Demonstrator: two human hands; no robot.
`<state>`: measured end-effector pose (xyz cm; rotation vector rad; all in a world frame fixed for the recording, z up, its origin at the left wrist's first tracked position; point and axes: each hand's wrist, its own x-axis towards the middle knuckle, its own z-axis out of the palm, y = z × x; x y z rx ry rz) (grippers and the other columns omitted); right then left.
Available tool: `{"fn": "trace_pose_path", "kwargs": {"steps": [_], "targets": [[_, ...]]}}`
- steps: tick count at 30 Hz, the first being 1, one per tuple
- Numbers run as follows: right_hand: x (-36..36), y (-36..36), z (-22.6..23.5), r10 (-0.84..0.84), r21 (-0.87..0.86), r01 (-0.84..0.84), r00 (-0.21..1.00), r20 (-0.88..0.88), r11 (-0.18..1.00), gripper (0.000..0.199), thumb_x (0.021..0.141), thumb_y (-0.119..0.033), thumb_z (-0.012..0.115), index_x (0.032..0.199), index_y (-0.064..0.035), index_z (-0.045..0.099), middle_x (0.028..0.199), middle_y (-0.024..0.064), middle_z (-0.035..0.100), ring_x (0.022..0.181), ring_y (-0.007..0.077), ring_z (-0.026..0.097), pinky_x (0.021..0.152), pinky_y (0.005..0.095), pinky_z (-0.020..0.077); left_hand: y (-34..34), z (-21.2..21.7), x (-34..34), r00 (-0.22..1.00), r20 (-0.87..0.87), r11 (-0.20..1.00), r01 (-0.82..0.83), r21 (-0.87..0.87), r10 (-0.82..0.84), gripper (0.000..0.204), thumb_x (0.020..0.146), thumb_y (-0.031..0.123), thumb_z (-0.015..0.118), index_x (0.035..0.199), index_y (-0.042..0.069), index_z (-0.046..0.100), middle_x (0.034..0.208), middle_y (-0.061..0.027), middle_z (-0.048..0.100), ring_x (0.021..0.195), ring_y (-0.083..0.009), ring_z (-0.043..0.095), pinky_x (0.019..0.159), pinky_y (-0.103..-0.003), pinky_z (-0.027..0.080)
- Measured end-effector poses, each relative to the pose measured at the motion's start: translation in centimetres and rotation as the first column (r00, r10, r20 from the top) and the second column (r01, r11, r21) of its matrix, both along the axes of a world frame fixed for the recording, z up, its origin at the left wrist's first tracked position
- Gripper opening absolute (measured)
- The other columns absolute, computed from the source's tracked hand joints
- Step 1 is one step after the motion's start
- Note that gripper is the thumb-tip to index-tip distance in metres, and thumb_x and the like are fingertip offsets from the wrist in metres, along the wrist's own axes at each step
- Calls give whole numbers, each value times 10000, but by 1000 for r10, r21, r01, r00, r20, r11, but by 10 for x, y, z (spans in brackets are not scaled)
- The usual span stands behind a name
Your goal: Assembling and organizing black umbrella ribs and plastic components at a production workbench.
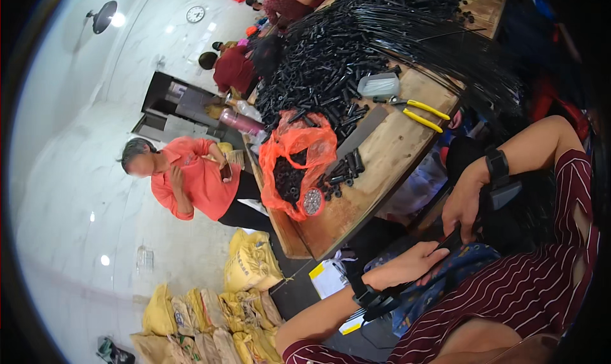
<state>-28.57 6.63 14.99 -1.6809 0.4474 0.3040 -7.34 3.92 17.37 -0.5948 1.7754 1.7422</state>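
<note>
My left hand (407,265) is closed around a slim black object (451,240) above my lap, with the thumb lying along it. My right hand (461,206) comes down from the upper right, its fingers bent and pinching the other end of the same object. What kind of thing it is I cannot make out. Both wrists wear black straps. Below the hands lies a dark blue patterned cloth (414,300). Nearest to them on the wooden table (388,147) are pliers (423,114) with yellow handles.
Black tubular parts (318,65) are heaped on the table beside long black rods (407,30). A clear plastic box (379,85), a red plastic bag (270,182) and a round tub of small metal bits (312,202) stand nearby. Yellow sacks (251,262) and a person in coral (197,173) are at left.
</note>
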Motion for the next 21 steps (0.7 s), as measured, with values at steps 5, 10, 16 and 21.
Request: {"fn": "trace_pose_path", "kwargs": {"steps": [5,10,16,21], "targets": [[18,-15,27,8,86,4,990,-142,996,239,903,-224,641,984,1,640,835,45,678,776,86,592,707,278,479,4,8,26,992,-83,994,-96,44,99,331,1022,296,393,935,6,527,610,15,470,449,-57,438,408,-224,358],[21,-33,35,104,104,-91,986,-127,990,300,939,-280,599,1021,6,633,875,44,670,826,54,564,747,269,468,4,16,36,986,-82,989,-147,25,148,318,1018,284,401,933,5,527,629,12,469,475,-57,436,418,-222,357],[-7,-54,7,-273,279,266,962,-15,923,423,993,-389,457,1136,-31,632,963,58,654,870,136,611,747,289,491,-11,9,52,968,-77,970,-232,66,237,282,1014,265,426,934,17,531,687,16,491,514,-43,428,446,-199,340],[-20,-53,19,-524,700,337,849,63,629,545,1018,-417,316,1228,28,552,1077,200,656,986,331,654,800,359,550,-22,24,59,929,-87,933,-359,12,358,240,1016,214,416,978,8,533,709,-2,496,535,-71,451,487,-215,371]]}}
